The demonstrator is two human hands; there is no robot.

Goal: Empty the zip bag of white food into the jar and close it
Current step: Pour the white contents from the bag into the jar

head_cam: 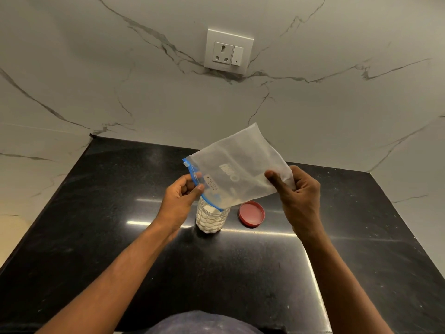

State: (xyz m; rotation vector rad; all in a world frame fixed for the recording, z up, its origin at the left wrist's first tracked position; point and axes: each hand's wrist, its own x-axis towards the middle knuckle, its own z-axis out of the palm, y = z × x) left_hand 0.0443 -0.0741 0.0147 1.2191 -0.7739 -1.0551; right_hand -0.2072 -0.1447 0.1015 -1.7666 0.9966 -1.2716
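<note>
A clear zip bag point(237, 165) with a blue zip strip is held tilted above a clear plastic jar point(210, 220), its zip end hanging down over the jar's mouth. The bag looks nearly flat, with only a thin white film inside. The jar stands upright on the black counter and is full of white food. My left hand point(179, 201) pinches the blue zip edge. My right hand point(298, 196) grips the bag's raised bottom corner. The red lid point(251, 214) lies flat on the counter just right of the jar.
The black stone counter point(120, 237) runs to marble walls at the back and both sides. A white wall socket point(227, 51) sits high on the back wall. A dark garment point(202, 324) shows at the bottom edge.
</note>
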